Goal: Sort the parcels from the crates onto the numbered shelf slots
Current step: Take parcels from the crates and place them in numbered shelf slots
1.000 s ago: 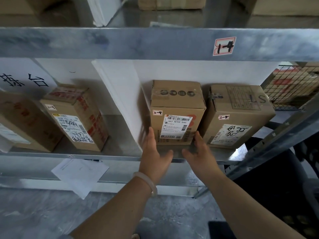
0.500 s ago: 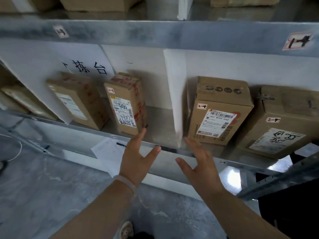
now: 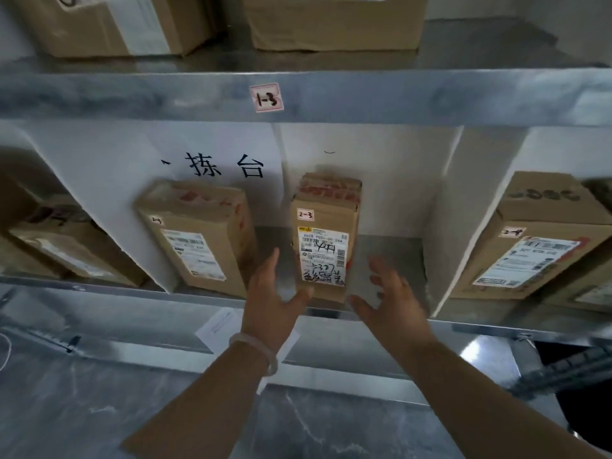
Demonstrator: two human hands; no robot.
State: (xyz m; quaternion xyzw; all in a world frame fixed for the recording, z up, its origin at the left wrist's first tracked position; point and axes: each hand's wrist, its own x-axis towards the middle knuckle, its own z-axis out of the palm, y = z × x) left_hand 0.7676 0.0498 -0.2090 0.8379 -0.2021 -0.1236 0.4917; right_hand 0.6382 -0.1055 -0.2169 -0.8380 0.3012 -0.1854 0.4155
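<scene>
A tall narrow cardboard parcel [image 3: 326,240] tagged 2-3 stands upright on the metal shelf [image 3: 390,256], in the slot under the label 1-3 [image 3: 267,98]. My left hand [image 3: 271,301] is open just left of the parcel's base, thumb close to its lower corner. My right hand [image 3: 389,301] is open to the parcel's right, fingers spread, apart from it. Neither hand holds anything. A parcel tagged 2-4 [image 3: 536,240] stands in the slot to the right.
White divider panels [image 3: 463,207] separate the slots. Another parcel [image 3: 198,236] leans in the slot to the left, and one more [image 3: 66,246] lies further left. Large boxes [image 3: 331,21] sit on the shelf above. A paper sheet [image 3: 220,327] hangs below the shelf edge.
My view and both hands have shifted left, from the 2-4 parcel to either side of the 2-3 parcel. Both hands stay open and empty.
</scene>
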